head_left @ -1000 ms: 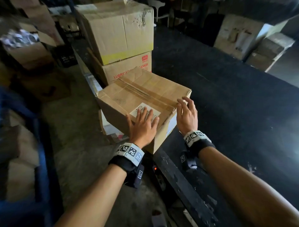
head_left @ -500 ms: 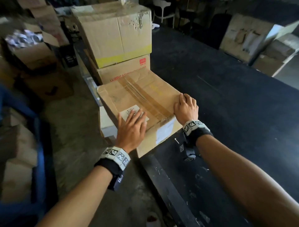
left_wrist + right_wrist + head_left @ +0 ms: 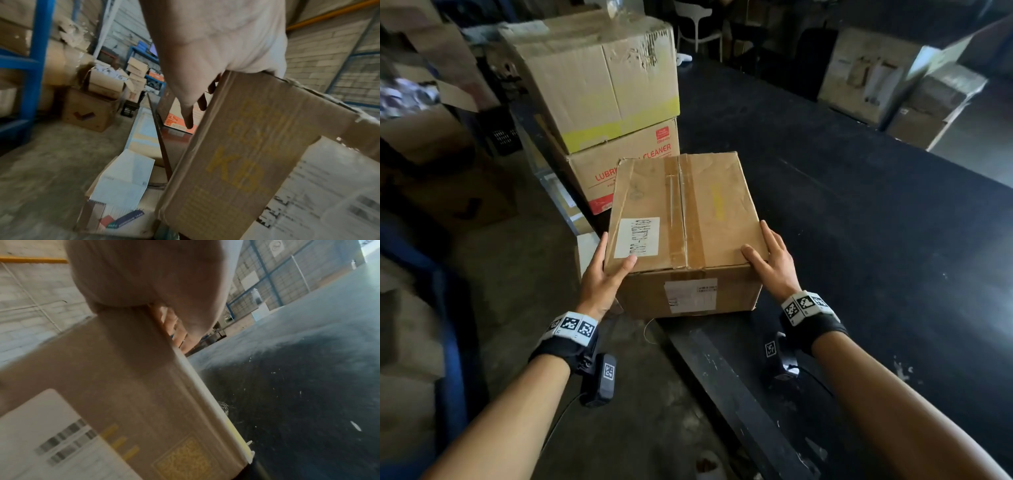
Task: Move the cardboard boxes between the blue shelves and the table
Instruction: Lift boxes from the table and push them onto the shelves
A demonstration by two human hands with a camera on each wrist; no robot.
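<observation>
So in the last second we've swung the taped brown cardboard box (image 3: 685, 222) round from a skewed diagonal to square-on, and our hands have slid off its top and out to the two near corners. Right now the left hand (image 3: 601, 279) clamps the corner at about 8 o'clock, thumb hooked over the top edge by the white printed label (image 3: 637, 237) and fingers straight along the side wall, which the left wrist view shows too. The right hand (image 3: 770, 263) does the same at about 4 o'clock, thumb on top and fingers flat down the right face. The box sits on the near left corner of the long black table (image 3: 859, 212), with its left part sticking out past the table edge over the floor, so we reckon it isn't fully parked yet. Just behind it at 12 o'clock is a stack: a red-lettered cleaner carton (image 3: 626, 161) with a big yellow-striped cardboard box (image 3: 599, 82) on top; whether ours touches it, we can't tell. Our tip for this step: keep even squeeze from both sides, push it toward 1 o'clock so the whole base lands on the table, and slide, don't lift. Watch that overhang, because letting go early could tip it off. Blue shelf frame (image 3: 34, 65) is over at 9 o'clock.
</observation>
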